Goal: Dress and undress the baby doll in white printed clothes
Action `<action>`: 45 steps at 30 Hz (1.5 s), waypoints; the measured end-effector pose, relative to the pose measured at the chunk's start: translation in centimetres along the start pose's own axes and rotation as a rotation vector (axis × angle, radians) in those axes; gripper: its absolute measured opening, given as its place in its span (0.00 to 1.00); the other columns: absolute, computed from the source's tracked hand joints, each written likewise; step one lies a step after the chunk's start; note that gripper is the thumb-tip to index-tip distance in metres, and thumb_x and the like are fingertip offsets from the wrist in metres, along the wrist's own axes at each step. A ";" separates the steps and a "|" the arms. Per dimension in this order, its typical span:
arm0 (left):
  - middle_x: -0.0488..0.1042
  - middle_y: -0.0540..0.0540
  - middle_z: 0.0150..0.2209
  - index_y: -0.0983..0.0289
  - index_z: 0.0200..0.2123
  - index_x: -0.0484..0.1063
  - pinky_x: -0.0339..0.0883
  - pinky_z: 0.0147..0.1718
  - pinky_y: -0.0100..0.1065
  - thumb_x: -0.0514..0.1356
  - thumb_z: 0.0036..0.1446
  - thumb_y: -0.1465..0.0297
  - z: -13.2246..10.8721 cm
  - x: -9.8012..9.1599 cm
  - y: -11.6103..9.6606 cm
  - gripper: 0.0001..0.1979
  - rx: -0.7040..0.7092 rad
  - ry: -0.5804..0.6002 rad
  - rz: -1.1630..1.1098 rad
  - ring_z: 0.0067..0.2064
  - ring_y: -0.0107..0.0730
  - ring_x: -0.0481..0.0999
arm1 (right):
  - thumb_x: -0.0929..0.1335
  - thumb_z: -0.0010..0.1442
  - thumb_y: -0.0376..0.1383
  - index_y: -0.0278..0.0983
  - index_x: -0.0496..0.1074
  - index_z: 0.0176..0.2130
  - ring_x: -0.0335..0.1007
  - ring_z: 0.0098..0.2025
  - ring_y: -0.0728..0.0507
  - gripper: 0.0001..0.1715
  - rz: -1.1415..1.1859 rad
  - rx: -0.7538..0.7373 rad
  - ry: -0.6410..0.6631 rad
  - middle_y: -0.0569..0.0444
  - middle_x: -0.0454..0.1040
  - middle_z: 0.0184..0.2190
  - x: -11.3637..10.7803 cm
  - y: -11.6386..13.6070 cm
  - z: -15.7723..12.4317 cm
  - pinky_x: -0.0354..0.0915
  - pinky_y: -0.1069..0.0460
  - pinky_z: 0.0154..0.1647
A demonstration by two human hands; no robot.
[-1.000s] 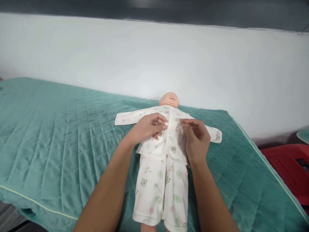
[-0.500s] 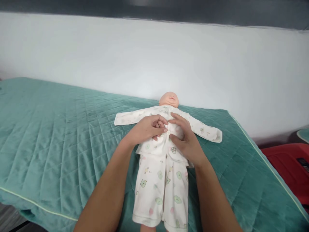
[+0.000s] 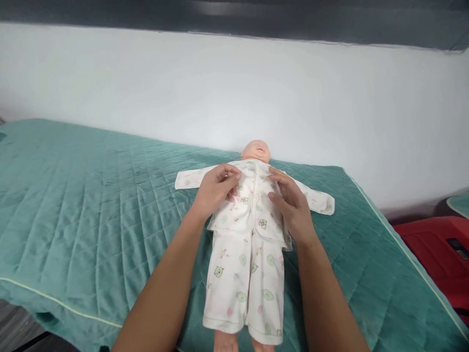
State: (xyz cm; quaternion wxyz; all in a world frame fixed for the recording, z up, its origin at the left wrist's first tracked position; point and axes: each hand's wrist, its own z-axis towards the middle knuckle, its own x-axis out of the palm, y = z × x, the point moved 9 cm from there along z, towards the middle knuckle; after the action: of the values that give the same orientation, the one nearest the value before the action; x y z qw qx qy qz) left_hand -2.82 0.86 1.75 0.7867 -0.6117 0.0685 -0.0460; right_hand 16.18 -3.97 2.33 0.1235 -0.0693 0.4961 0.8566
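A doll [image 3: 255, 150] lies on its back, feet toward me, in a white patterned top [image 3: 234, 215] and matching trousers [image 3: 229, 281]. The top's front edges meet down the middle, with a round button [image 3: 256, 198] at chest height. My left hand [image 3: 219, 187] is over the left side of the chest, fingers curled with thumb near the index finger; whether it touches cloth is unclear. My right hand [image 3: 289, 198] is over the right side of the chest, its fingers apart and holding nothing. Both hands hide parts of the top and sleeves.
The doll rests on a green quilted cover [image 3: 110, 210] with a pale piped edge. Behind it rises a white wall [image 3: 220, 88] with a dark band above. A red object [image 3: 436, 259] stands beyond the cover's right edge.
Both hands have moved apart from the middle of the chest, left hand leftward and right hand rightward. The front edges and button between them are now uncovered.
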 end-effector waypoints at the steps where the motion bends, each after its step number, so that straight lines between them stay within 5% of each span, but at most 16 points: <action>1: 0.71 0.47 0.24 0.62 0.37 0.72 0.65 0.26 0.28 0.61 0.59 0.63 -0.5 -0.7 0.1 0.08 0.026 -0.073 0.029 0.25 0.25 0.69 | 0.69 0.64 0.42 0.48 0.72 0.52 0.56 0.69 0.40 0.16 -0.006 -0.001 -0.008 0.55 0.65 0.66 0.0 -0.2 0.0 0.54 0.38 0.69; 4: 0.74 0.49 0.32 0.61 0.35 0.73 0.65 0.34 0.28 0.60 0.59 0.66 -3.2 -2.0 1.0 0.06 0.041 -0.181 0.164 0.33 0.26 0.72 | 0.69 0.63 0.42 0.47 0.71 0.55 0.51 0.71 0.41 0.21 -0.091 0.001 0.016 0.54 0.61 0.68 0.5 -0.7 -0.1 0.46 0.37 0.72; 10: 0.71 0.51 0.34 0.62 0.30 0.70 0.62 0.37 0.30 0.57 0.62 0.64 -9.6 -1.8 2.3 0.10 0.070 -0.047 0.284 0.36 0.29 0.68 | 0.67 0.66 0.47 0.47 0.63 0.64 0.41 0.75 0.41 0.30 -0.217 -0.012 0.095 0.52 0.51 0.73 1.9 -1.4 -2.1 0.41 0.37 0.74; 15: 0.69 0.51 0.31 0.62 0.28 0.68 0.62 0.35 0.31 0.57 0.61 0.58 -11.4 -2.0 2.7 0.15 0.000 -0.014 0.219 0.33 0.29 0.67 | 0.65 0.67 0.48 0.51 0.57 0.68 0.35 0.76 0.40 0.33 -0.231 -0.006 0.126 0.55 0.42 0.75 1.9 -0.7 -6.3 0.39 0.36 0.74; 18: 0.68 0.49 0.29 0.62 0.31 0.68 0.65 0.35 0.31 0.56 0.61 0.58 -10.9 -3.2 3.8 0.14 -0.051 -0.114 0.130 0.32 0.30 0.69 | 0.65 0.68 0.48 0.52 0.57 0.68 0.34 0.76 0.40 0.33 -0.205 0.023 0.140 0.56 0.41 0.75 1.6 -0.2 -9.0 0.39 0.37 0.74; 21: 0.73 0.53 0.37 0.62 0.38 0.69 0.69 0.42 0.34 0.55 0.61 0.62 -9.5 -5.9 5.1 0.10 -0.030 -0.291 0.246 0.41 0.34 0.74 | 0.66 0.67 0.48 0.51 0.61 0.67 0.41 0.75 0.40 0.31 -0.181 0.053 0.130 0.55 0.45 0.74 0.4 -1.0 -10.5 0.46 0.39 0.73; 25: 0.70 0.64 0.56 0.65 0.55 0.68 0.65 0.58 0.42 0.56 0.57 0.70 -6.6 -10.0 6.0 0.21 -0.029 -0.437 0.741 0.59 0.44 0.69 | 0.67 0.63 0.51 0.43 0.62 0.65 0.59 0.68 0.33 0.36 -0.309 0.178 -0.133 0.43 0.61 0.68 -6.1 -5.1 -9.2 0.60 0.36 0.65; 28: 0.63 0.66 0.64 0.64 0.63 0.63 0.58 0.63 0.49 0.56 0.56 0.72 -4.2 -12.1 7.0 0.30 -0.121 -0.427 1.012 0.66 0.51 0.61 | 0.69 0.59 0.49 0.32 0.64 0.63 0.57 0.67 0.28 0.40 -0.559 0.209 -0.338 0.31 0.63 0.64 -12.1 -7.2 -7.0 0.52 0.36 0.68; 30: 0.61 0.66 0.67 0.62 0.66 0.60 0.57 0.64 0.53 0.54 0.59 0.71 -2.9 -12.7 7.6 0.31 -0.176 -0.372 1.103 0.68 0.54 0.59 | 0.66 0.61 0.47 0.28 0.62 0.64 0.57 0.67 0.28 0.39 -0.746 0.290 -0.307 0.31 0.64 0.63 -14.1 -8.6 -5.5 0.51 0.35 0.67; 35: 0.57 0.66 0.70 0.61 0.69 0.58 0.54 0.64 0.56 0.49 0.64 0.70 -0.8 -13.2 8.4 0.29 -0.222 -0.275 1.222 0.70 0.53 0.56 | 0.57 0.68 0.49 0.36 0.63 0.66 0.60 0.66 0.32 0.34 -1.117 0.482 -0.027 0.39 0.67 0.63 -14.0 -10.7 -4.3 0.53 0.37 0.66; 39: 0.60 0.63 0.69 0.59 0.68 0.60 0.54 0.64 0.54 0.46 0.65 0.73 -0.3 -13.8 8.5 0.29 -0.214 -0.270 1.207 0.69 0.50 0.60 | 0.58 0.68 0.49 0.34 0.61 0.67 0.56 0.68 0.32 0.35 -1.148 0.500 0.004 0.39 0.64 0.65 -13.6 -10.9 -4.6 0.51 0.37 0.68; 45: 0.64 0.63 0.67 0.62 0.68 0.59 0.57 0.63 0.55 0.45 0.63 0.77 -0.8 -15.2 7.9 0.30 -0.220 -0.361 1.191 0.67 0.51 0.63 | 0.58 0.68 0.47 0.30 0.64 0.64 0.66 0.61 0.32 0.34 -1.117 0.507 -0.050 0.36 0.70 0.60 -14.8 -10.8 -4.5 0.61 0.40 0.60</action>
State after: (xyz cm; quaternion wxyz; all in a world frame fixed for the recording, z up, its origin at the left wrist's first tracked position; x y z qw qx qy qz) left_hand -18.08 4.42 -5.30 0.6092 -0.5441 0.2679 0.5110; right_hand 33.37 -4.81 -5.35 0.5779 -0.2670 0.5703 0.5191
